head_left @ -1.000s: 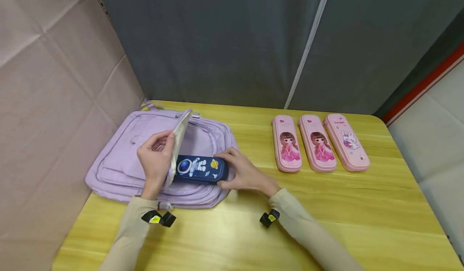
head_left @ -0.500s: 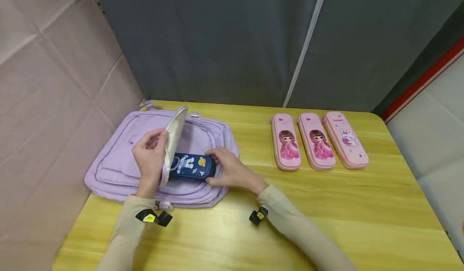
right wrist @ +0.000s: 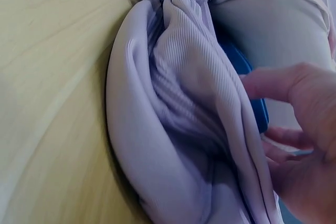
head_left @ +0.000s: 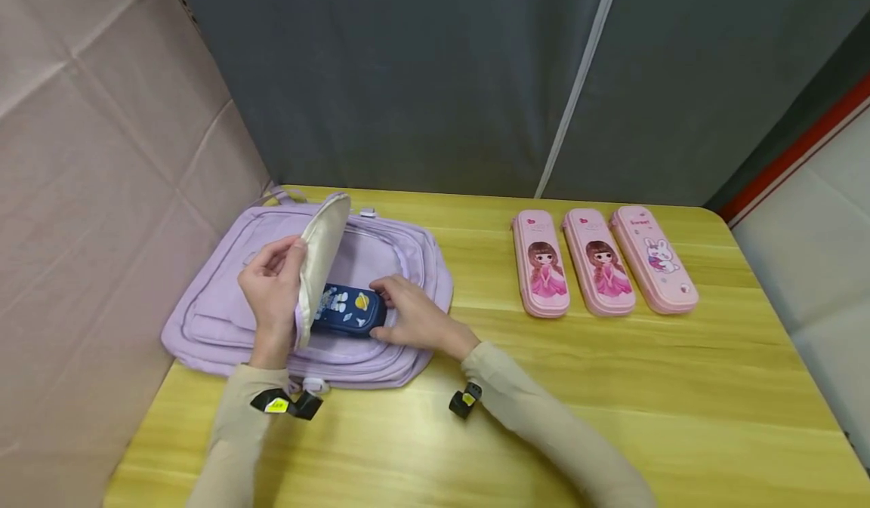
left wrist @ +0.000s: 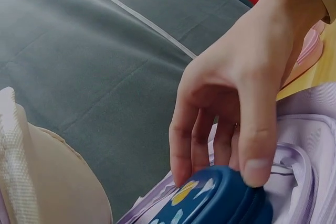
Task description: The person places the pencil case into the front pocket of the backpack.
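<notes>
A lilac backpack [head_left: 224, 297] lies flat on the table, its zipped panel folded up to show a cream lining [head_left: 322, 247]. My left hand [head_left: 272, 281] pinches the edge of that raised flap between thumb and fingers. Under the flap, a navy pencil case [head_left: 353, 313] with an astronaut and planets lies partly inside the bag, its left end hidden. My right hand [head_left: 414, 315] grips the case's right end, thumb on the near side and fingers on the far side. In the left wrist view, the right thumb and fingertips touch the rounded end of the pencil case [left wrist: 210, 203].
Three pink pencil cases lie side by side at the right: a doll-print one [head_left: 541, 266], another doll-print one [head_left: 600, 265] and a rabbit-print one [head_left: 654, 263]. A grey curtain [head_left: 421, 78] hangs behind the wooden table [head_left: 544, 387]. A pale covered wall [head_left: 115, 191] borders the left.
My right hand has moved left with the navy pencil case, and more of the case is now under the flap. The left hand has drawn the flap slightly left, opening it wider.
</notes>
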`<action>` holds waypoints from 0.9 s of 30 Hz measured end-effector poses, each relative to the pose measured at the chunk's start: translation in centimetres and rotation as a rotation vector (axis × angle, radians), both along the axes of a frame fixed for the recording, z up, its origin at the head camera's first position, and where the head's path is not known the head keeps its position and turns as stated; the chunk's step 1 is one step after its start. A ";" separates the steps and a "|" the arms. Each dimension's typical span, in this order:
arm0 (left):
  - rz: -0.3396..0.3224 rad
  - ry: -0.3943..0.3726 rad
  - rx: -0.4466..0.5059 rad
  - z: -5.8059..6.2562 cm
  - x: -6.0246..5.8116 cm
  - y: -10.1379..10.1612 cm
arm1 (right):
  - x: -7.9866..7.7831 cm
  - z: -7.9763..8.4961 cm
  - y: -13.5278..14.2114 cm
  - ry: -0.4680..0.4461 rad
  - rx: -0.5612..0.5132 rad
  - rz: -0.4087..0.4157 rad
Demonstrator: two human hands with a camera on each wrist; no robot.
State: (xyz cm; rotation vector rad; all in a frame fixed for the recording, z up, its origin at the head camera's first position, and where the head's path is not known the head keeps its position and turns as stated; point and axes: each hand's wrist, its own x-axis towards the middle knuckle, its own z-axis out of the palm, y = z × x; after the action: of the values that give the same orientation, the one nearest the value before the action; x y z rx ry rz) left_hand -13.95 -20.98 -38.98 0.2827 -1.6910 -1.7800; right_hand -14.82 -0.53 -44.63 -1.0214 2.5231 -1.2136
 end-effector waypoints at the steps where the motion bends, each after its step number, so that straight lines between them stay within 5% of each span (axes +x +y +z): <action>1: -0.001 -0.002 0.003 0.0 0.0 0.0 | 0.0 0.0 -0.2 -0.020 -0.009 -0.014; 14: -0.009 0.002 0.008 -0.1 -0.1 0.0 | -0.4 -0.2 -1.9 -0.072 -0.058 -0.080; 21: -0.007 0.014 0.024 -0.3 0.1 -0.2 | -0.3 -0.3 -2.1 -0.012 -0.007 -0.085; 27: -0.008 0.020 0.039 -0.4 0.1 -0.4 | 0.2 -0.3 0.0 0.085 -0.097 -0.144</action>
State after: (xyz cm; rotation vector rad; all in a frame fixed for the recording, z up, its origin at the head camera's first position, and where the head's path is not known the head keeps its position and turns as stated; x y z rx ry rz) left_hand -13.87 -21.37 -39.33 0.2747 -1.6476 -1.8173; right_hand -14.58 -0.55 -44.98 -0.9448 2.6668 -1.3716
